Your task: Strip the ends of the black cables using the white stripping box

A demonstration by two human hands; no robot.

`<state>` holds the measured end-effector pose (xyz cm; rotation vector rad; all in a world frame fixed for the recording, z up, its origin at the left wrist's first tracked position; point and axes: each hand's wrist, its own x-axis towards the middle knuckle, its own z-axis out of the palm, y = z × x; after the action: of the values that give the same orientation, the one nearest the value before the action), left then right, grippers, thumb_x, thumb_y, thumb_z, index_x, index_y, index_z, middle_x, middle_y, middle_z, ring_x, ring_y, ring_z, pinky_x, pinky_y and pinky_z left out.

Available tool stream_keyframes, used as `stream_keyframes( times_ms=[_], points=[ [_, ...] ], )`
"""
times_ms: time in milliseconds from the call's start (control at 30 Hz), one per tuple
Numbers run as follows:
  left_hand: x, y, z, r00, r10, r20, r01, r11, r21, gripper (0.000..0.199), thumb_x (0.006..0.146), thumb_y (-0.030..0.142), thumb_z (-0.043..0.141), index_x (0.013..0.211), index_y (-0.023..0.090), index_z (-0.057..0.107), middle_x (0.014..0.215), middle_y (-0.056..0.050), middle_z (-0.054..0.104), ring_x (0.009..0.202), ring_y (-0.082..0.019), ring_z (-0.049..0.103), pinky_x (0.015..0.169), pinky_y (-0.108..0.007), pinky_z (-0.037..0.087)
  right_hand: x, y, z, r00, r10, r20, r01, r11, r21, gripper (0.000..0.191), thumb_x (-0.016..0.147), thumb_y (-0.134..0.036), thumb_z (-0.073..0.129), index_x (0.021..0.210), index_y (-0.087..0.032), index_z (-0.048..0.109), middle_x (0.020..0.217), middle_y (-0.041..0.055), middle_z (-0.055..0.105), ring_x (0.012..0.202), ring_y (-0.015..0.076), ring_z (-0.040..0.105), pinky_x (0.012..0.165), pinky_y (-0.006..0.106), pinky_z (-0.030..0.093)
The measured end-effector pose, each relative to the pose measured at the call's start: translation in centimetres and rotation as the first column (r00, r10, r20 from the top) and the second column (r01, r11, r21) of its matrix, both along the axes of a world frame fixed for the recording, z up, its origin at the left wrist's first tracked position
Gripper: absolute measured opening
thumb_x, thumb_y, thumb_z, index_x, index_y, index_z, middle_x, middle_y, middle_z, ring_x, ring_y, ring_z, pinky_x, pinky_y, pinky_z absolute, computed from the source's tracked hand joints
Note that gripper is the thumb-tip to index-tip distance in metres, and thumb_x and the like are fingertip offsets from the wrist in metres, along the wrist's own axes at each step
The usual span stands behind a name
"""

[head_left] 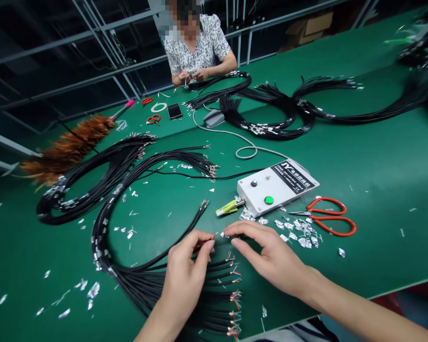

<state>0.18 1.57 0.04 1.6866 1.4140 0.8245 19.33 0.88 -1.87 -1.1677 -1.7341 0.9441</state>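
My left hand (189, 261) is closed, thumb and forefinger pinching the stripped end of a black cable (157, 262). Just to its right is my right hand (267, 251), with thumb and forefinger slightly apart. A small scrap of silver foil (224, 235) shows at its forefinger tip; whether it sticks there or is loose I cannot tell. Below my left hand a fan of black cables (139, 282) ends in bare coloured wires (236, 299). These belong to a curved bundle (102, 232) with pale bands. Other cable ends (203, 205) lie above my hands.
A white control box (260, 202) with a green button and a yellow clip (228, 208) stands ahead. Red-handled scissors (330, 216) lie beside foil scraps (303, 232). More cable coils (271, 128), a phone (175, 111) and a feather duster (71, 147) lie farther back. Another person (199, 47) sits opposite.
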Motion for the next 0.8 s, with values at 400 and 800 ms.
stream_keyframes(
  times_ms=[400, 800],
  points=[
    [0.7, -0.5, 0.4, 0.991, 0.130, -0.020, -0.123, 0.970, 0.211, 0.010, 0.079, 0.020, 0.065, 0.070, 0.020, 0.068, 0.065, 0.000, 0.071, 0.058, -0.015, 0.065, 0.057, -0.022, 0.052, -1.9, 0.3, 0.2, 0.960, -0.099, -0.262, 0.010, 0.947, -0.320, 0.012, 0.080, -0.028, 0.066, 0.085, -0.018, 0.071, 0.074, 0.0013, 0.070, 0.067, 0.0142, 0.061, 0.060, 0.027, 0.046],
    [0.8, -0.2, 0.7, 0.948, 0.159, 0.276, -0.097, 0.970, -0.225, 0.013, 0.076, 0.028, 0.068, 0.072, 0.017, 0.063, 0.058, 0.002, 0.060, 0.041, -0.010, 0.051, 0.040, -0.020, 0.042, -2.9, 1.0, 0.0, 0.909, -0.098, -0.406, -0.085, 0.908, -0.410, 0.018, 0.082, -0.036, 0.066, 0.077, -0.018, 0.066, 0.066, -0.0008, 0.065, 0.058, 0.0119, 0.054, 0.055, 0.024, 0.044]
  ],
)
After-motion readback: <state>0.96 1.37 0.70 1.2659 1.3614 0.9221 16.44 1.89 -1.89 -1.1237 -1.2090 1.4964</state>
